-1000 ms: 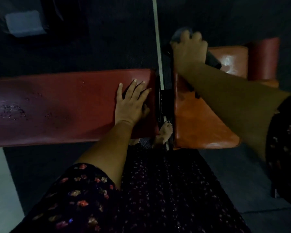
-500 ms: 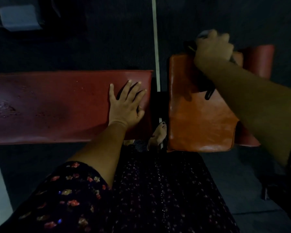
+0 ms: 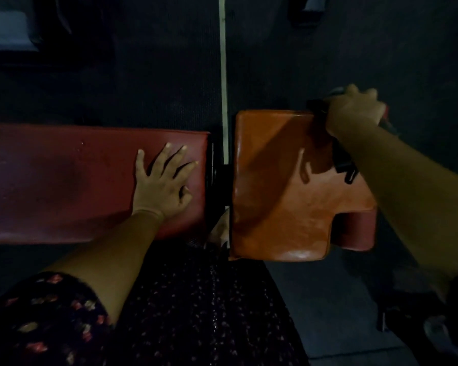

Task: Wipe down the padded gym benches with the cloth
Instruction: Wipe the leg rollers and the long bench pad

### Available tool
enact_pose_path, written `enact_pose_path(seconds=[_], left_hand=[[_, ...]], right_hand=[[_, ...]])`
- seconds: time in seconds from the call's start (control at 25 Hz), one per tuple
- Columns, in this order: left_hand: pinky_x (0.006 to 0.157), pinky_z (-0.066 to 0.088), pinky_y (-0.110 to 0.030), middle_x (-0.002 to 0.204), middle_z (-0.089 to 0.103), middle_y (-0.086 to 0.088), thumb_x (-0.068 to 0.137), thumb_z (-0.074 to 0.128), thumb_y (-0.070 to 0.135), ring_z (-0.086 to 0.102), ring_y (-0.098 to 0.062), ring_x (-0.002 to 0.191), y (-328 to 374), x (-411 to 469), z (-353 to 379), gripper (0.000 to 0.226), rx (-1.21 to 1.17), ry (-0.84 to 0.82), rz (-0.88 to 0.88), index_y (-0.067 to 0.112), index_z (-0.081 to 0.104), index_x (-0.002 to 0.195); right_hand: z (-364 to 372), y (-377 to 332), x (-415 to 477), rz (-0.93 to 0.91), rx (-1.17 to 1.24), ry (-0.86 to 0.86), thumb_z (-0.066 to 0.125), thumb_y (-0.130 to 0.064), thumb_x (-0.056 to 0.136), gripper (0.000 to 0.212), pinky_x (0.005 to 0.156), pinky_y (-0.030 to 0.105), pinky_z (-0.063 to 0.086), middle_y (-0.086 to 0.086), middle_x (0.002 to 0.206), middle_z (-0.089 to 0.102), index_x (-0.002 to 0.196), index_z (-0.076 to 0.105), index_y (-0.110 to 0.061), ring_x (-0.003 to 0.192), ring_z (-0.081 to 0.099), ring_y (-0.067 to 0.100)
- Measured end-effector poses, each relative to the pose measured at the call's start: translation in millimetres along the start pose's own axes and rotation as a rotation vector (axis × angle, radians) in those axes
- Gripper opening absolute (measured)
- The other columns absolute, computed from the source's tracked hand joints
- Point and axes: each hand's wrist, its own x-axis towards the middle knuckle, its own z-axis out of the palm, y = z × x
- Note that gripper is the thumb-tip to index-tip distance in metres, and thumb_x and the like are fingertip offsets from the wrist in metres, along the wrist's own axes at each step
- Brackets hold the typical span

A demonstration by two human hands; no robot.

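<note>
A long dark red bench pad [image 3: 64, 180] runs across the left. My left hand [image 3: 164, 180] rests flat on its right end, fingers spread. To the right sits a shorter orange seat pad [image 3: 283, 207]. At its far right corner my right hand [image 3: 354, 109] grips a dark cloth [image 3: 317, 105], most of it hidden under the fingers. A dark strip [image 3: 345, 167] shows under my right forearm on the seat pad.
A dark red roller pad [image 3: 360, 231] sticks out at the seat's right. A black metal hinge gap [image 3: 214, 180] separates the two pads. A pale floor line [image 3: 223, 62] runs away over dark matting. My foot [image 3: 220, 228] shows below the gap.
My right hand has slid with the cloth to the right along the far edge of the orange seat pad. My left hand has stayed flat on the long pad.
</note>
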Motion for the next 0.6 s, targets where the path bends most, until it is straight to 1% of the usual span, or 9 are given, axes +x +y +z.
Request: enact_pose_path(seconds=[0.08, 0.12, 0.24, 0.28, 0.32, 0.4, 0.52, 0.56, 0.6], left_hand=[[0.108, 0.011, -0.074, 0.153, 0.039, -0.007, 0.082, 0.040, 0.035, 0.027, -0.034, 0.143, 1.1, 1.1, 0.4, 0.057, 0.006, -0.006, 0.009, 0.022, 0.055, 0.135], [0.109, 0.009, -0.074, 0.152, 0.040, -0.007, 0.082, 0.040, 0.035, 0.026, -0.035, 0.144, 0.8, 0.3, 1.4, 0.057, 0.003, -0.011, 0.014, 0.021, 0.055, 0.136], [0.109, 0.007, -0.073, 0.153, 0.040, -0.008, 0.081, 0.041, 0.035, 0.025, -0.035, 0.144, -0.7, -1.6, 1.7, 0.059, 0.012, -0.009, 0.012, 0.021, 0.056, 0.137], [0.109, 0.007, -0.073, 0.153, 0.039, -0.008, 0.082, 0.040, 0.035, 0.024, -0.035, 0.145, -0.4, -1.1, 1.7, 0.059, 0.012, -0.016, 0.012, 0.021, 0.054, 0.137], [0.109, 0.008, -0.073, 0.154, 0.038, -0.008, 0.082, 0.040, 0.036, 0.023, -0.035, 0.145, -0.5, -0.1, 1.8, 0.059, 0.008, -0.023, 0.013, 0.022, 0.053, 0.138], [0.109, 0.008, -0.074, 0.154, 0.038, -0.008, 0.082, 0.040, 0.036, 0.023, -0.035, 0.144, -0.6, 0.0, 2.7, 0.059, 0.007, -0.020, 0.022, 0.022, 0.051, 0.138], [0.109, 0.009, -0.073, 0.154, 0.037, -0.007, 0.081, 0.042, 0.036, 0.024, -0.035, 0.144, -0.8, -0.4, 3.0, 0.059, 0.013, 0.002, 0.023, 0.024, 0.050, 0.138], [0.109, 0.009, -0.073, 0.154, 0.037, -0.007, 0.081, 0.042, 0.036, 0.025, -0.034, 0.144, -1.1, -0.3, 3.7, 0.059, 0.018, 0.004, 0.025, 0.024, 0.051, 0.138], [0.109, 0.008, -0.072, 0.154, 0.037, -0.007, 0.081, 0.042, 0.036, 0.025, -0.034, 0.144, -1.3, -0.2, 4.4, 0.058, 0.022, 0.007, 0.026, 0.024, 0.052, 0.137]], right_hand=[[-4.6, -18.4, 1.2, 0.010, 0.036, -0.011, 0.057, -0.024, 0.094, 0.050, 0.089, 0.048, 0.044, 0.013, 0.135, 0.040, 0.141, 0.043, -0.013, 0.122, 0.040, 0.039], [-7.9, -35.7, -2.6, -0.038, 0.059, 0.001, 0.059, -0.024, 0.093, 0.050, 0.089, 0.047, 0.044, 0.012, 0.136, 0.040, 0.140, 0.044, -0.013, 0.122, 0.040, 0.038], [-13.0, -79.4, -14.9, -0.315, 0.107, 0.085, 0.058, -0.024, 0.093, 0.052, 0.084, 0.046, 0.045, 0.011, 0.140, 0.037, 0.142, 0.043, -0.021, 0.121, 0.040, 0.037], [-11.8, -77.8, -13.2, -0.388, 0.119, 0.096, 0.057, -0.025, 0.094, 0.053, 0.084, 0.047, 0.045, 0.010, 0.141, 0.036, 0.144, 0.041, -0.027, 0.121, 0.039, 0.038], [-11.2, -67.5, -9.4, -0.415, 0.152, 0.093, 0.056, -0.025, 0.094, 0.053, 0.085, 0.048, 0.045, 0.009, 0.141, 0.036, 0.144, 0.040, -0.033, 0.121, 0.039, 0.038], [1.9, -33.8, 4.1, -0.322, 0.232, 0.094, 0.054, -0.023, 0.095, 0.051, 0.089, 0.051, 0.044, 0.009, 0.140, 0.036, 0.142, 0.041, -0.039, 0.121, 0.038, 0.041], [32.2, 3.8, 13.5, -0.054, 0.242, 0.101, 0.052, -0.017, 0.094, 0.049, 0.087, 0.051, 0.045, 0.015, 0.137, 0.036, 0.141, 0.042, -0.026, 0.120, 0.041, 0.045], [40.0, 9.2, 13.6, -0.014, 0.276, 0.081, 0.053, -0.015, 0.094, 0.050, 0.084, 0.051, 0.046, 0.017, 0.137, 0.035, 0.142, 0.040, -0.024, 0.119, 0.041, 0.046], [45.7, 13.2, 13.9, -0.021, 0.319, 0.069, 0.054, -0.014, 0.093, 0.054, 0.081, 0.051, 0.046, 0.017, 0.137, 0.034, 0.143, 0.038, -0.026, 0.118, 0.042, 0.046]])
